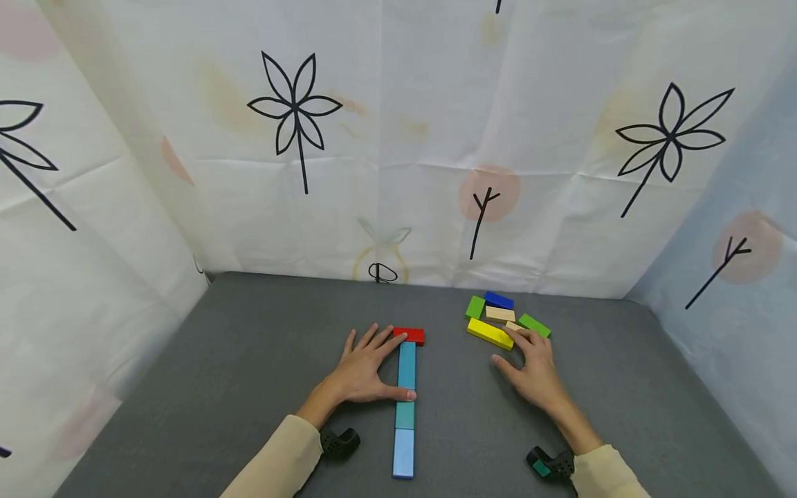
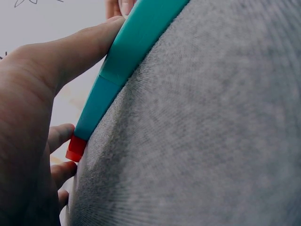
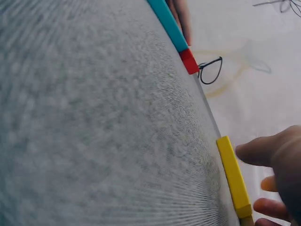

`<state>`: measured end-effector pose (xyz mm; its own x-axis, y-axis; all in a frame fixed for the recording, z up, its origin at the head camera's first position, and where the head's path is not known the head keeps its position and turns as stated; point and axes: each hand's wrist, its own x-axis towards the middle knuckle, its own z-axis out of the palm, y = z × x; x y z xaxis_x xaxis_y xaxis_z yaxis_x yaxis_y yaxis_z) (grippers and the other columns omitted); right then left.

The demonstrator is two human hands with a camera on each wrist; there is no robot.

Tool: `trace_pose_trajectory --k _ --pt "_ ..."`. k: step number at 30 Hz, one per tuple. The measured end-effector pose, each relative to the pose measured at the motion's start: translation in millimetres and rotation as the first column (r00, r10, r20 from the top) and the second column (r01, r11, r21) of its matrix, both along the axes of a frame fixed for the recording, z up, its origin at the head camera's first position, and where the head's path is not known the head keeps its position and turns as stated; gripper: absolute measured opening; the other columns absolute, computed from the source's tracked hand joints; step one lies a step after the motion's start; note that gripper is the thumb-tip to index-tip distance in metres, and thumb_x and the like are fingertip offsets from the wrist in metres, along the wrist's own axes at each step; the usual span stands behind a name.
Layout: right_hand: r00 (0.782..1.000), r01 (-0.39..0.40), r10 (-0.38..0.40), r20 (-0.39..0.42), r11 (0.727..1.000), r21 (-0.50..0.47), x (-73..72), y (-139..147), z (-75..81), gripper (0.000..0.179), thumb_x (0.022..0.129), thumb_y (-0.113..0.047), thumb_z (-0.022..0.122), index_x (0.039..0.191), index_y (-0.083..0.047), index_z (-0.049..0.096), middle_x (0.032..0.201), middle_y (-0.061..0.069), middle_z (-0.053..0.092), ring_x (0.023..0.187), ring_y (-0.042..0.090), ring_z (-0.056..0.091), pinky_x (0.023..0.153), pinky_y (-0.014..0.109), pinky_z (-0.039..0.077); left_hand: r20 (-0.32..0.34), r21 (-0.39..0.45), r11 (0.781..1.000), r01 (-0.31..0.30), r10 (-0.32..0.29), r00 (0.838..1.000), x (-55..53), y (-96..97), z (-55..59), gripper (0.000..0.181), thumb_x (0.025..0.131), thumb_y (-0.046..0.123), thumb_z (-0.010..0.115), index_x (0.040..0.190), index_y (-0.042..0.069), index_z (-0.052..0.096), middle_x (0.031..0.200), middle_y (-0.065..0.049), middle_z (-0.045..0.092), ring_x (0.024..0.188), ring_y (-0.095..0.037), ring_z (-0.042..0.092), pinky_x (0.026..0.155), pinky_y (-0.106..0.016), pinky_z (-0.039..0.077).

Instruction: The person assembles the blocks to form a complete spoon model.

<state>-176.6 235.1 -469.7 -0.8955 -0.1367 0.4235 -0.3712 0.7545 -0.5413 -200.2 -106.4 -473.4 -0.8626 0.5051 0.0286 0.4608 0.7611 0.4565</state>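
Note:
A row of wooden blocks runs away from me: a light blue block [image 1: 403, 454], a teal block [image 1: 405, 416], a turquoise-blue block [image 1: 407, 363], and a red block [image 1: 411, 335] lying crosswise at the far end. My left hand [image 1: 360, 375] is spread beside the row, its thumb on the row near the teal block and a fingertip at the red one. To the right, my right hand [image 1: 537, 373] reaches toward a loose group, fingertips over a beige block partly hidden beneath them. Its thumb stands apart, near the yellow block [image 1: 489, 333].
Around the yellow block lie another beige block [image 1: 500, 315], a dark blue block [image 1: 499, 299], a green block [image 1: 475, 307] and a second green block [image 1: 534, 324]. The grey table [image 1: 261, 332] ends at patterned cloth [image 1: 423, 124] behind and at both sides.

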Motion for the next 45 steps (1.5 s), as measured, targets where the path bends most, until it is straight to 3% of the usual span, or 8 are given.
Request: trace_pose_trajectory --k 7,19,24,32,40,45 --pt "0.999 -0.001 -0.001 0.049 1.000 0.026 -1.7 4 -5.8 0.062 0.090 -0.013 0.079 0.142 0.009 0.052 0.133 0.027 0.044 0.118 0.047 0.037 0.097 0.068 0.027 0.008 0.005 1.000 -0.002 0.002 1.000 0.4 -0.2 1.1 0.106 0.075 0.076 0.069 0.161 0.028 0.033 0.167 -0.003 0.024 0.155 -0.034 0.009 0.118 -0.066 -0.006" --pt "0.995 0.054 -0.060 -0.078 0.996 -0.077 -5.1 5 -12.9 0.034 0.082 -0.001 0.083 0.115 0.001 0.074 0.110 0.018 0.062 0.096 0.033 0.058 0.076 0.045 0.045 0.016 -0.006 1.000 -0.007 0.007 1.000 -0.4 0.4 0.4 0.106 0.075 0.077 0.069 0.161 0.028 0.032 0.168 -0.003 0.023 0.155 -0.033 0.008 0.118 -0.065 -0.006" --pt "0.996 0.072 -0.075 -0.039 0.995 -0.072 -7.7 6 -12.9 0.038 0.085 -0.002 0.081 0.122 0.000 0.072 0.105 0.016 0.064 0.093 0.031 0.057 0.077 0.045 0.045 0.015 -0.006 1.000 -0.004 0.004 1.000 -1.9 0.8 1.5 0.106 0.075 0.078 0.069 0.161 0.030 0.031 0.168 -0.002 0.022 0.155 -0.033 0.008 0.118 -0.065 -0.007" --pt "0.993 0.079 -0.077 0.090 0.997 -0.020 -8.7 7 -10.2 0.046 0.089 -0.006 0.076 0.133 0.003 0.065 0.109 0.020 0.056 0.098 0.037 0.047 0.078 0.047 0.035 0.008 0.022 1.000 0.007 -0.008 1.000 -2.3 -0.1 1.8 0.105 0.075 0.075 0.071 0.161 0.027 0.033 0.167 -0.004 0.024 0.155 -0.034 0.010 0.118 -0.066 -0.006" --pt "0.993 0.085 -0.083 0.090 0.996 -0.019 -8.5 5 -10.6 0.044 0.091 -0.012 0.078 0.130 0.004 0.066 0.106 0.018 0.055 0.097 0.036 0.046 0.078 0.046 0.034 0.004 0.021 1.000 0.004 -0.004 1.000 -3.1 0.2 -0.5 0.105 0.075 0.076 0.070 0.161 0.029 0.032 0.167 -0.003 0.023 0.155 -0.034 0.009 0.118 -0.066 -0.006" --pt "0.992 0.082 -0.079 0.095 0.996 -0.029 -6.9 6 -9.5 0.040 0.091 -0.008 0.077 0.128 0.005 0.067 0.109 0.020 0.057 0.105 0.040 0.049 0.084 0.052 0.037 0.002 0.020 1.000 0.001 -0.001 1.000 -3.0 0.6 -3.0 0.105 0.075 0.077 0.069 0.161 0.031 0.031 0.168 -0.001 0.023 0.155 -0.033 0.008 0.118 -0.065 -0.006"
